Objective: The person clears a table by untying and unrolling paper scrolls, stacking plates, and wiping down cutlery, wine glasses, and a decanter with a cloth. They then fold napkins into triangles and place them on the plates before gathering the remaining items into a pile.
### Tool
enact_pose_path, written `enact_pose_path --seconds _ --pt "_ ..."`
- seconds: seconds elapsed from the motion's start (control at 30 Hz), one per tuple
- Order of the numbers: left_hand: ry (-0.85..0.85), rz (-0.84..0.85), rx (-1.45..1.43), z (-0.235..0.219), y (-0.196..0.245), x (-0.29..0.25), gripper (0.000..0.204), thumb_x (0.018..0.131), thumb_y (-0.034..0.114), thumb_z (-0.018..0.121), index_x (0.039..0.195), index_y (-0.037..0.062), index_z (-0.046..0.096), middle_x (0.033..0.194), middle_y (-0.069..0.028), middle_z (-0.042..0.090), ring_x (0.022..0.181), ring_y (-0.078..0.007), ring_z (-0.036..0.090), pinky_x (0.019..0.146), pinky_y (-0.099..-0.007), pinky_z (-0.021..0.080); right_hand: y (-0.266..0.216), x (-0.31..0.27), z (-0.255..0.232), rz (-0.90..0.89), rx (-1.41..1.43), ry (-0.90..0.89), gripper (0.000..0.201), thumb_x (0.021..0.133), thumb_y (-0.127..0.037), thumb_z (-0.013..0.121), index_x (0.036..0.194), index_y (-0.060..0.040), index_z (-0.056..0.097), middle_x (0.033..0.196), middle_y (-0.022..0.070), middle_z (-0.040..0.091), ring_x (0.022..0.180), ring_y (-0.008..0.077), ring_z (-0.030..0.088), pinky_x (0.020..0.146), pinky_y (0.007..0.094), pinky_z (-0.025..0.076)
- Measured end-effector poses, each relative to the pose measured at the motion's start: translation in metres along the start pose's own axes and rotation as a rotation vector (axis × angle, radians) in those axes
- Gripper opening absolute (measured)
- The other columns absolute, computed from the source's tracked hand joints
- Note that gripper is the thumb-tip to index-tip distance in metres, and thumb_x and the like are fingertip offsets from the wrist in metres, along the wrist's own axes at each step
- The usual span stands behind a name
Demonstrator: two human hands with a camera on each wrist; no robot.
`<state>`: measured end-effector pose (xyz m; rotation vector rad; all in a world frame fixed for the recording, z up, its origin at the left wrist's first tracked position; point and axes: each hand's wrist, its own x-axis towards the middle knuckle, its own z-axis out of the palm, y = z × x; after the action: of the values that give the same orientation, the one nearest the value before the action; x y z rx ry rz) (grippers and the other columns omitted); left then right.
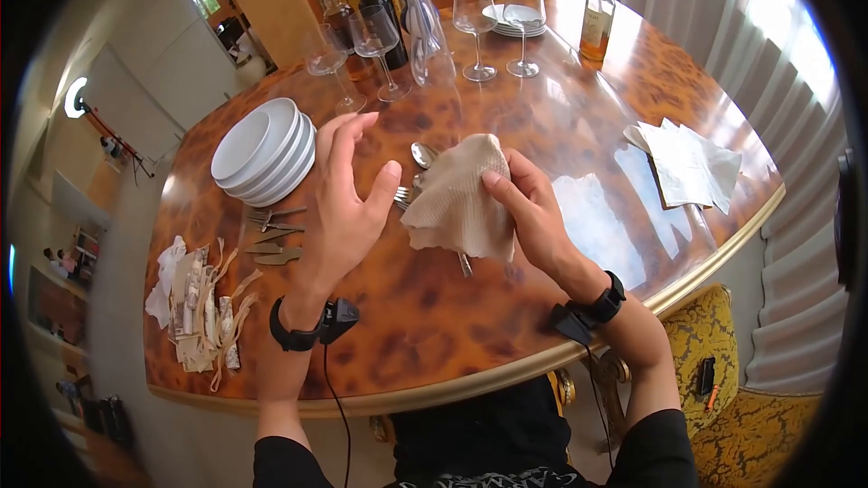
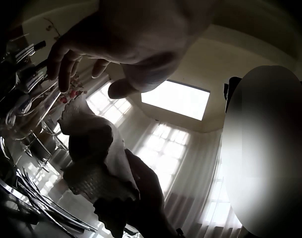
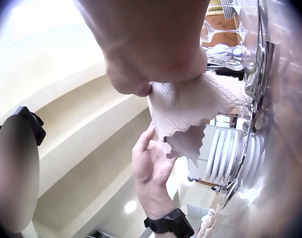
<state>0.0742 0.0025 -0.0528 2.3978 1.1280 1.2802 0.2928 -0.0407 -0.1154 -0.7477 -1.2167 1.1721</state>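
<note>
A beige, textured paper towel (image 1: 461, 203) with ragged edges hangs from my right hand (image 1: 541, 217), pinched between thumb and fingers near its upper right corner. My left hand (image 1: 348, 199) is held to the left of the towel, thumb and fingers spread and holding nothing. The right wrist view shows the towel (image 3: 185, 101) drooping, with the left hand (image 3: 153, 166) behind it. Partly hidden under the towel in the head view, a spoon (image 1: 422, 155) and a fork (image 1: 402, 197) lie on the glossy table (image 1: 380, 343).
Stacked white plates (image 1: 262, 149) stand at the left, with forks and knives (image 1: 274, 253) before them. Rolled bundles with loose ties (image 1: 203, 298) lie at front left. White napkins (image 1: 696, 163) lie right. Wine glasses (image 1: 475, 23), a dark bottle (image 1: 375, 0) and an amber-filled bottle (image 1: 596, 23) stand behind.
</note>
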Motion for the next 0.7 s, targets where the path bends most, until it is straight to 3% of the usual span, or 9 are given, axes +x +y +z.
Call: enact_pose_path --seconds 0.13,0.23,0.37,0.5,0.53,0.57,0.63,0.67,0.7 --pt "-0.243 0.220 0.058 -0.002 0.027 -0.004 0.055 0.088 0.022 0.063 0.137 0.0019 0.047 0.147 -0.0202 0.041 0.133 -0.0363 0.045 0.107 -0.0422 0.038 0.008 0.000 -0.002 -0.077 0.013 -0.021 0.020 0.099 -0.020 0.053 0.107 -0.0021 0.059 0.096 -0.0010 0.058 0.090 0.0062 0.051 0.081 0.0252 0.044" --pt "-0.441 0.109 -0.131 0.013 0.032 -0.018 0.059 0.086 0.018 0.066 0.139 0.0002 0.046 0.148 -0.0190 0.041 0.136 -0.0367 0.041 0.110 -0.0412 0.037 0.006 -0.002 -0.002 -0.085 0.059 -0.019 0.020 0.099 -0.020 0.054 0.107 -0.0026 0.058 0.098 -0.0008 0.059 0.091 0.0062 0.052 0.081 0.0251 0.044" --pt "-0.386 0.137 -0.191 0.027 0.035 -0.028 0.062 0.085 0.015 0.067 0.141 0.0008 0.045 0.152 -0.0195 0.036 0.136 -0.0391 0.040 0.108 -0.0423 0.040 0.004 -0.003 0.005 -0.083 0.071 0.054 0.023 0.099 -0.023 0.057 0.111 -0.0031 0.055 0.101 0.0005 0.061 0.095 0.0059 0.054 0.083 0.0241 0.045" --pt "-0.470 0.168 -0.319 0.016 0.018 -0.016 0.044 0.086 0.016 0.067 0.125 -0.0015 0.060 0.142 -0.0199 0.050 0.127 -0.0373 0.052 0.104 -0.0404 0.044 -0.003 0.002 0.007 0.018 0.206 0.119 0.031 0.100 -0.025 0.057 0.119 -0.0020 0.052 0.106 0.0048 0.063 0.096 0.0095 0.059 0.085 0.0256 0.049" --pt "-0.437 0.168 -0.364 0.012 0.016 -0.013 0.030 0.091 0.013 0.063 0.115 -0.0039 0.065 0.131 -0.0176 0.059 0.118 -0.0288 0.060 0.099 -0.0364 0.047 -0.004 0.003 0.000 0.039 0.252 0.113 0.032 0.097 -0.020 0.058 0.122 -0.0015 0.052 0.109 0.0071 0.063 0.096 0.0123 0.061 0.084 0.0275 0.052" --pt "-0.448 0.170 -0.361 0.008 0.012 -0.012 0.030 0.091 0.013 0.063 0.115 -0.0039 0.065 0.131 -0.0176 0.059 0.118 -0.0288 0.060 0.099 -0.0364 0.047 -0.006 0.003 -0.004 0.037 0.260 0.120 0.032 0.097 -0.020 0.058 0.122 -0.0015 0.052 0.109 0.0071 0.063 0.096 0.0123 0.061 0.084 0.0275 0.052" --pt "-0.318 -0.019 -0.485 0.003 0.008 -0.006 0.024 0.095 0.009 0.056 0.112 -0.0060 0.065 0.125 -0.0156 0.062 0.111 -0.0194 0.061 0.094 -0.0316 0.049 -0.013 0.003 -0.010 0.041 0.221 0.287 0.033 0.092 -0.014 0.058 0.122 -0.0010 0.052 0.109 0.0081 0.063 0.093 0.0133 0.063 0.080 0.0293 0.054" --pt "-0.157 -0.038 -0.578 0.014 0.000 -0.007 0.020 0.093 0.014 0.061 0.103 -0.0023 0.069 0.100 -0.0097 0.070 0.088 -0.0138 0.064 0.080 -0.0265 0.050 -0.011 0.007 -0.018 0.025 0.253 0.297 0.032 0.088 -0.010 0.056 0.119 -0.0009 0.052 0.104 0.0077 0.063 0.090 0.0154 0.064 0.077 0.0315 0.056" --pt "-0.172 -0.027 -0.568 0.017 -0.005 -0.007 0.020 0.093 0.014 0.061 0.103 -0.0023 0.069 0.100 -0.0097 0.070 0.088 -0.0138 0.064 0.080 -0.0265 0.050 -0.010 0.010 -0.023 0.013 0.268 0.305 0.032 0.088 -0.010 0.056 0.119 -0.0009 0.052 0.104 0.0077 0.063 0.090 0.0154 0.064 0.077 0.0315 0.056"
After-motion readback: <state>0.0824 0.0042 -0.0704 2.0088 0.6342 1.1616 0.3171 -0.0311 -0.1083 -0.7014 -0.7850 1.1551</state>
